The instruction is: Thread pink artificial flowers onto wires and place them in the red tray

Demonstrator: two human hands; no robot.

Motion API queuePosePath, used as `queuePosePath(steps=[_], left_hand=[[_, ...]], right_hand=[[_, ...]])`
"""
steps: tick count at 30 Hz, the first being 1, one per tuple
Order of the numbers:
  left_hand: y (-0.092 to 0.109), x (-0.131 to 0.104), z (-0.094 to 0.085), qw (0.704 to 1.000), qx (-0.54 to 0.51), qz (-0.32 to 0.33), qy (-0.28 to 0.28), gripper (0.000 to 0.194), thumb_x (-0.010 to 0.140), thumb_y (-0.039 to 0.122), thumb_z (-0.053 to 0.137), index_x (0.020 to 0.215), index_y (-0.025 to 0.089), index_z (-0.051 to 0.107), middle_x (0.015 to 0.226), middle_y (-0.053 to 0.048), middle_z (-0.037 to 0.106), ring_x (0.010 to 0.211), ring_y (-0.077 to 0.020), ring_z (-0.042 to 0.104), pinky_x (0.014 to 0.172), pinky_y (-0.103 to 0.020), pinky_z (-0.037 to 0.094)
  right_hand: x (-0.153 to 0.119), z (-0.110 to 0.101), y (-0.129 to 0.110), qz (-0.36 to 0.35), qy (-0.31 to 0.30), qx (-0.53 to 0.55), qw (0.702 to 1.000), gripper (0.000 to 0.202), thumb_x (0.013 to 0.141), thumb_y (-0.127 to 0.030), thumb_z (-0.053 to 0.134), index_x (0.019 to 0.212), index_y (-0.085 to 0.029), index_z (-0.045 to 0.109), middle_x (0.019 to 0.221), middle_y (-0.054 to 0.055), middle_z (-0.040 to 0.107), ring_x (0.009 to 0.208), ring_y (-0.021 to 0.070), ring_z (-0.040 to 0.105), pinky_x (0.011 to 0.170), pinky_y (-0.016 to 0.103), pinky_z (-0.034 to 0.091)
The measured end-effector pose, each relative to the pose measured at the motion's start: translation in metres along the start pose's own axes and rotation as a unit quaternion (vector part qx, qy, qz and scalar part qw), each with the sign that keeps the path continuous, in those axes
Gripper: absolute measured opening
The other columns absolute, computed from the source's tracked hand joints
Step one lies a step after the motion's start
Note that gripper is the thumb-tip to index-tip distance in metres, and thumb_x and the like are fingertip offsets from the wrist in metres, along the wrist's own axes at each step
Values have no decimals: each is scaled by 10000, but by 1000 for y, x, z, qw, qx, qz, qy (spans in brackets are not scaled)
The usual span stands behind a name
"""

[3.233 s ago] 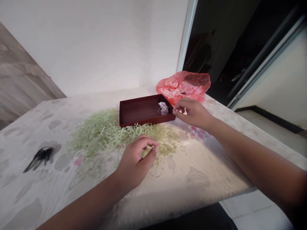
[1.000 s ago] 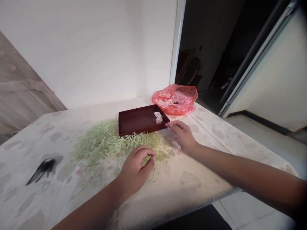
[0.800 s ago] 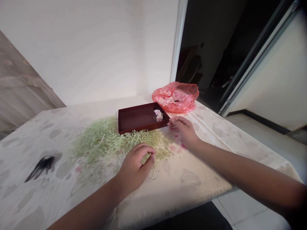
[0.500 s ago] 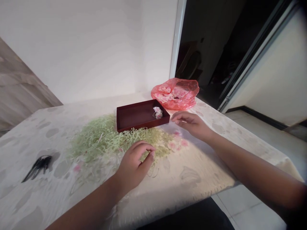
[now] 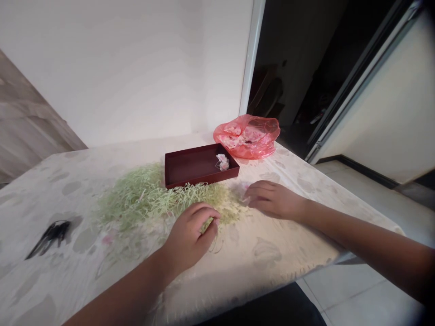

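One head-worn camera faces forward and down, near the left hand (image 5: 192, 237), right hand (image 5: 273, 199) and counter (image 5: 234, 265).

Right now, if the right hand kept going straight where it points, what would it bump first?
The right hand would probably meet the loose green shreds first; depth is unclear, so it might pass just above them.

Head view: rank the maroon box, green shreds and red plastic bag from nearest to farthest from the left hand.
From the left hand:
1. Green shreds: just beyond the hand, spreading to its left.
2. Maroon box: behind the shreds, farther up the table.
3. Red plastic bag: beyond the box's right end, toward the far right.
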State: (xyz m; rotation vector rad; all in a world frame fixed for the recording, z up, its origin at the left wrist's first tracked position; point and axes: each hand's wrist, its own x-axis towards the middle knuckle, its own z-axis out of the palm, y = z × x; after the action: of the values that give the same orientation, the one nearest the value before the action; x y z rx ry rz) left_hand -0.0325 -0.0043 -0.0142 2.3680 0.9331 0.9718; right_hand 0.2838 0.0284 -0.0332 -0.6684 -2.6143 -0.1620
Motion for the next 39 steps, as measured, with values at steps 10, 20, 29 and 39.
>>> queuePosePath(steps=[10,20,29,39], left_hand=[[0,1,-1,1000,11,3,-15,151,935,133,537,981,222,650,962,-38,679,933,-192,646,853,-355,523],[1,1,-1,999,-27,-30,-14,139,927,141,548,960,216,661,970,-40,679,953,-197,648,866,-357,511],[-4,3,2,969,-165,-162,86,146,933,288,621,1050,235,689,969,-26,692,919,-183,649,839,-329,509],[-8,18,-1,877,-355,-269,183,240,826,404,760,916,184,724,835,-21,724,727,-149,663,736,-282,546]], right_hand=[[38,18,9,218,80,184,955,163,976,-274,497,970,-221,650,954,103,656,910,239,621,861,405,505],[64,30,7,318,197,218,901,150,960,-303,532,973,-217,655,901,51,697,808,199,632,768,342,487],[114,47,-11,293,334,266,856,255,1009,-395,482,1120,-206,612,917,65,664,746,162,623,648,291,497],[127,45,-46,233,251,426,837,179,988,-354,561,1052,-204,635,919,36,660,747,131,609,683,268,496]])
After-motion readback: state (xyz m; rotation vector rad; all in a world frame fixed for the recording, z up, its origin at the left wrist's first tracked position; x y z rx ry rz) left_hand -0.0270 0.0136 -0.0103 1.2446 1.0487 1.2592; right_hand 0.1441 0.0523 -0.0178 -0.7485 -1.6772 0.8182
